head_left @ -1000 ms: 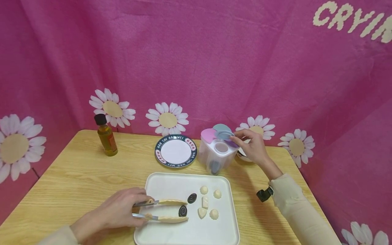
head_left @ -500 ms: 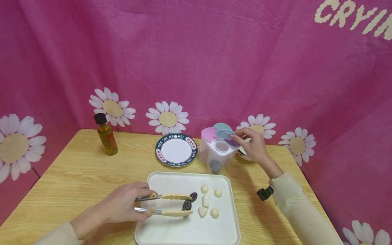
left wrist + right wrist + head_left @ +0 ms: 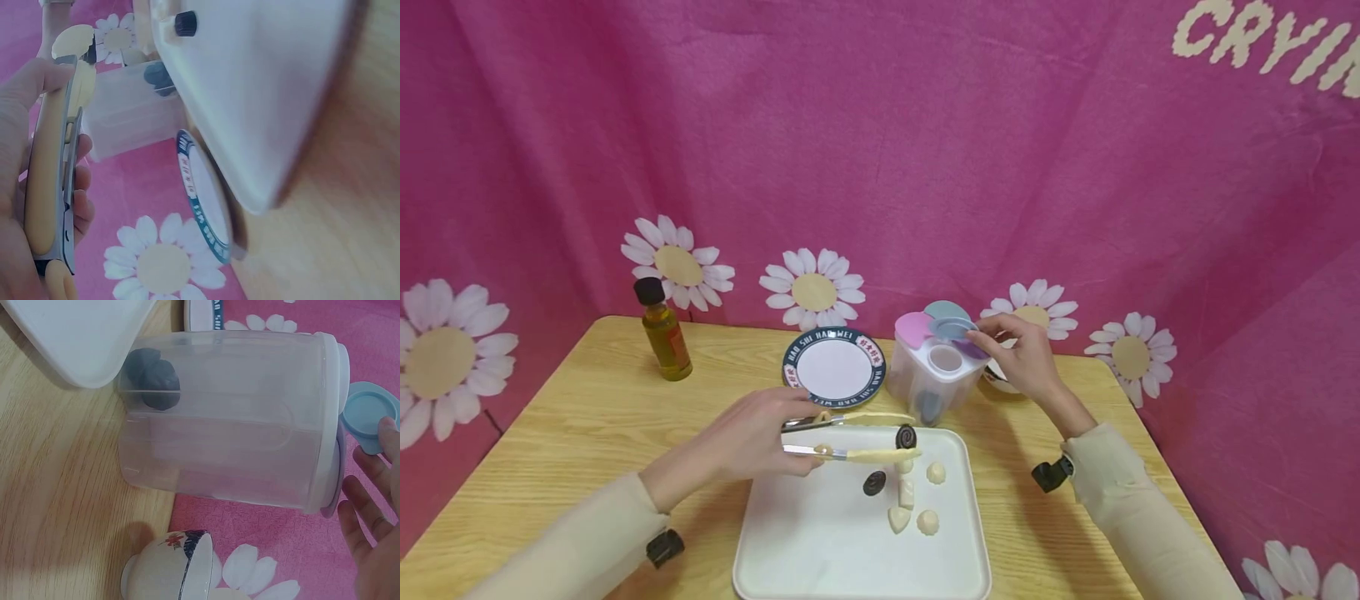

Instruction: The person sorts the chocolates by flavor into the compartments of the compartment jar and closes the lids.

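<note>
My left hand (image 3: 760, 437) grips metal tongs (image 3: 880, 456) with cream-coloured tips. Between those tips is a dark spiral-patterned chocolate (image 3: 906, 437), above the far edge of the white tray (image 3: 820, 546). On the tray lie another dark spiral chocolate (image 3: 874, 483) and several white ones, such as a smooth pointed piece (image 3: 898, 519). My right hand (image 3: 1026, 357) pinches the raised blue flip lid (image 3: 370, 414) of a clear compartmented container (image 3: 231, 381), and its round opening is uncovered. Dark pieces (image 3: 159, 384) sit at the bottom of one compartment. Pink, green and purple lids cover the others.
A dark-rimmed plate (image 3: 835, 371) lies behind the tray, left of the container. Farther left stands an oil bottle (image 3: 666, 337) with a black cap. A patterned bowl (image 3: 162, 565) is beside the container. A pink flowered cloth (image 3: 880, 150) hangs behind the table.
My left hand has lifted one dark chocolate in the tongs and carried it away from me and to the right, towards the container. My right hand stays at the blue lid.
</note>
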Available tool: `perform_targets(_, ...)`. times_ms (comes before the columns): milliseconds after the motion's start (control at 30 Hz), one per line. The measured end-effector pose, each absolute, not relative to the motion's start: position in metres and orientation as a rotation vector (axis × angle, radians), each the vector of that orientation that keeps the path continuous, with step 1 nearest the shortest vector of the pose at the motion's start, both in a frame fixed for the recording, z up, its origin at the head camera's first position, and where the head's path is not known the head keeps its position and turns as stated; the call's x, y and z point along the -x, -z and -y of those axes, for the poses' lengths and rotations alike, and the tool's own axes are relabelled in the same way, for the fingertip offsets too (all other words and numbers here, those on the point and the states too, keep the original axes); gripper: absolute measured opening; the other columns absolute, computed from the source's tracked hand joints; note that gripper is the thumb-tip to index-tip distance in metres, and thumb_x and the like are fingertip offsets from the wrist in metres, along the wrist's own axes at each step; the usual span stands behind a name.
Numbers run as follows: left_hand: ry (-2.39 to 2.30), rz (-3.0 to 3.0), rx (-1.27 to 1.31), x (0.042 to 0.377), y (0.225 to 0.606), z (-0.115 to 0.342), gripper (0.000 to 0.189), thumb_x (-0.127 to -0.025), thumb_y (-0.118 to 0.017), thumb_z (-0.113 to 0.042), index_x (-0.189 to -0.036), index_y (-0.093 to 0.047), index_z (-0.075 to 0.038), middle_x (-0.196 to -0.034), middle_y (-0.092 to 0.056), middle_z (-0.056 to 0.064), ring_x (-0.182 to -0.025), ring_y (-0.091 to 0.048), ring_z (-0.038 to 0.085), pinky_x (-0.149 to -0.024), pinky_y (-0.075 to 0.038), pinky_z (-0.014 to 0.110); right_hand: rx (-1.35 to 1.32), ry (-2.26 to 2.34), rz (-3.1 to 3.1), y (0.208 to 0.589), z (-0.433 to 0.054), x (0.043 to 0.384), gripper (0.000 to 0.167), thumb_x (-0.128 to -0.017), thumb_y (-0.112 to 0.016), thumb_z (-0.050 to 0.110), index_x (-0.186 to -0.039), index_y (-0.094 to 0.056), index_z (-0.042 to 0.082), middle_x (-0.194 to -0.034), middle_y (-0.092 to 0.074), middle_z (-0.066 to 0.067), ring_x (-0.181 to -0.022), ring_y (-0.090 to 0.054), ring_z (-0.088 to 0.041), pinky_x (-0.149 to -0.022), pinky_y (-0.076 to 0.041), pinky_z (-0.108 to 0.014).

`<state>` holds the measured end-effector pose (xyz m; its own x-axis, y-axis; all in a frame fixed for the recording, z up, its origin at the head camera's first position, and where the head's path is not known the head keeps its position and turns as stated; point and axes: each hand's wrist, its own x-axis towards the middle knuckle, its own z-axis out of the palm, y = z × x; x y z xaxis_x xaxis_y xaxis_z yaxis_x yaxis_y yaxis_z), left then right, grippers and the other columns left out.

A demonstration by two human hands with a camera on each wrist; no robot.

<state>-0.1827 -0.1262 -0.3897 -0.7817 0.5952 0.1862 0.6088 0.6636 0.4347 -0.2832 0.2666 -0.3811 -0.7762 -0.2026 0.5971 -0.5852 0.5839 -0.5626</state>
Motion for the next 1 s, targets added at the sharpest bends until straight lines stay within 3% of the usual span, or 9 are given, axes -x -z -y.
perform_targets(200,0.766,2.755,1.079,0.204,0.380,0.104,0.046,-0.080,-0.087,-0.037,-0.119,-0.079,-0.016,-0.093,-0.070,-0.007,-0.079,-0.059,0.010,-0.071,-0.047,0.021,-0.622,-1.063,2.345,0.381,-0.266,0.281,0.010,-0.088,-0.083,0.005,-0.097,-0.080,0.003,-0.088,-0.081,-0.013,-0.080,-0.059,0.010,-0.075,-0.052,-0.014)
perform_targets(433,0.757,2.689,1.050,0.221,0.364,0.087,0.050,-0.078,-0.088,-0.039,-0.121,-0.078,-0.014,-0.110,-0.076,0.000,-0.095,-0.065,0.014,-0.083,-0.054,0.032,-0.632,-1.070,2.333,0.382,-0.266,0.282,0.009,-0.088,-0.083,0.005,-0.097,-0.080,0.004,-0.087,-0.080,-0.013,-0.079,-0.060,0.009,-0.075,-0.051,-0.013)
perform_targets(667,0.823,2.688,1.024,0.242,0.353,0.080,0.044,-0.079,-0.087,-0.036,-0.116,-0.078,-0.013,-0.100,-0.074,0.000,-0.085,-0.063,0.015,-0.072,-0.052,0.027,-0.643,-1.081,2.329,0.382,-0.267,0.284,0.008,-0.089,-0.082,0.005,-0.096,-0.080,0.003,-0.084,-0.079,-0.013,-0.077,-0.060,0.008,-0.075,-0.051,-0.011)
perform_targets(833,0.816,2.738,0.964,0.253,0.350,0.079,0.048,-0.081,-0.087,-0.035,-0.122,-0.077,-0.013,-0.110,-0.078,0.002,-0.094,-0.064,0.017,-0.082,-0.054,0.034,-0.646,-1.082,2.335,0.382,-0.268,0.285,0.008,-0.089,-0.083,0.005,-0.097,-0.080,0.003,-0.085,-0.080,-0.013,-0.078,-0.061,0.006,-0.075,-0.051,-0.011)
perform_targets(1000,0.816,2.768,0.952,0.258,0.350,0.076,0.050,-0.081,-0.086,-0.038,-0.124,-0.076,-0.014,-0.109,-0.078,0.000,-0.096,-0.064,0.017,-0.087,-0.053,0.036,-0.627,-1.073,2.350,0.381,-0.267,0.284,0.008,-0.090,-0.082,0.006,-0.097,-0.080,0.003,-0.085,-0.079,-0.013,-0.078,-0.061,0.007,-0.075,-0.052,-0.012)
